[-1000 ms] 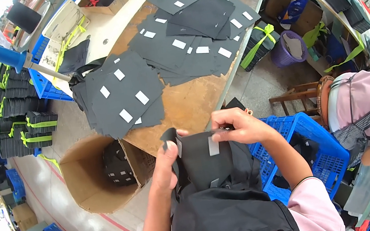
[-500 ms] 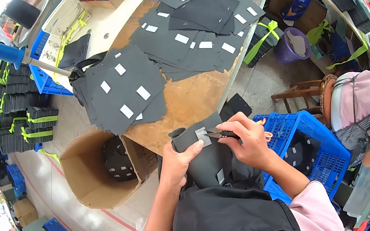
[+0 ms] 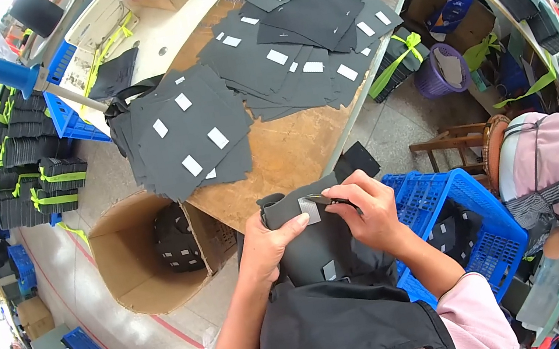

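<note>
My left hand [image 3: 267, 245] is closed on a dark grey fabric panel [image 3: 300, 251], its thumb lying beside a white rectangular patch [image 3: 310, 209]. The panel's top edge curls over, and a second white patch [image 3: 329, 270] shows lower down. Within the closed fingers of my right hand [image 3: 373, 209] is a small pair of scissors [image 3: 333, 200], handles hidden by the hand. Their tips meet the upper edge of the first patch. Both hands are just off the near edge of the brown table [image 3: 289, 146], above my black apron [image 3: 347, 327].
Stacks of similar grey panels [image 3: 190, 134] lie on the table. A cardboard box [image 3: 123, 262] stands open at the left, and a blue plastic crate [image 3: 490, 242] at the right. Beyond the crate, a person in pink [image 3: 552, 149] sits near a purple basket [image 3: 431, 80].
The scissors have turned, and their tips have moved up from the patch's middle to its upper edge. Orange loops behind my right hand are now out of sight. My left hand keeps its grip.
</note>
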`<state>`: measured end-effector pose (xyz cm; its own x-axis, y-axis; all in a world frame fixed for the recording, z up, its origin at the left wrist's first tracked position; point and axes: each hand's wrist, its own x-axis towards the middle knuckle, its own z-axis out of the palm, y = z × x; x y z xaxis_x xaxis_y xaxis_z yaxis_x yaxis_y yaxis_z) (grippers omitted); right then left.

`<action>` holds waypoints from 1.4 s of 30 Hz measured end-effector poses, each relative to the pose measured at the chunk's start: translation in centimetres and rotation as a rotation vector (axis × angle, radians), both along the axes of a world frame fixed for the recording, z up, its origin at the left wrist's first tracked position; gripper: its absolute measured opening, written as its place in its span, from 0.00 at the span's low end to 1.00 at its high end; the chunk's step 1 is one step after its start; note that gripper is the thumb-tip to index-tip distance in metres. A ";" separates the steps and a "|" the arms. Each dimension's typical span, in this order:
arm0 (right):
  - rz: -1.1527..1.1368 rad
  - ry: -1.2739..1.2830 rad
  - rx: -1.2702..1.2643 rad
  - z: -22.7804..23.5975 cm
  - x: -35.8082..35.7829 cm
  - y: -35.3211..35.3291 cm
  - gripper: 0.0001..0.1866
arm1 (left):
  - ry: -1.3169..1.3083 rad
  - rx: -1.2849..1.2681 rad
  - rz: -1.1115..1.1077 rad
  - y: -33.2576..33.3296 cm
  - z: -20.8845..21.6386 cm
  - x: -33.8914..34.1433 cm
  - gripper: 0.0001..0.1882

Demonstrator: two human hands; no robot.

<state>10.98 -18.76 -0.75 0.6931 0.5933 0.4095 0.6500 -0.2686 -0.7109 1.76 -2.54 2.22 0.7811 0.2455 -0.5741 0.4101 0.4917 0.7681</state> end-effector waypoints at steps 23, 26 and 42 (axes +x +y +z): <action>0.186 0.824 0.032 1.2 2.0 -0.8 0.05 | -0.542 1.440 0.512 2.4 2.3 -0.6 0.41; 0.253 0.823 -0.028 4.0 2.4 0.1 0.09 | -0.443 1.469 -0.318 0.8 6.5 1.5 0.38; -0.094 0.001 0.003 1.5 -2.0 -0.1 0.18 | -0.120 0.004 -0.060 0.3 0.1 0.1 0.15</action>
<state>9.01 -18.84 0.77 0.7460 0.5241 0.4109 0.6215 -0.3261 -0.7123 1.88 -2.21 2.35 0.8577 0.1980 -0.4745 0.3435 0.4662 0.8153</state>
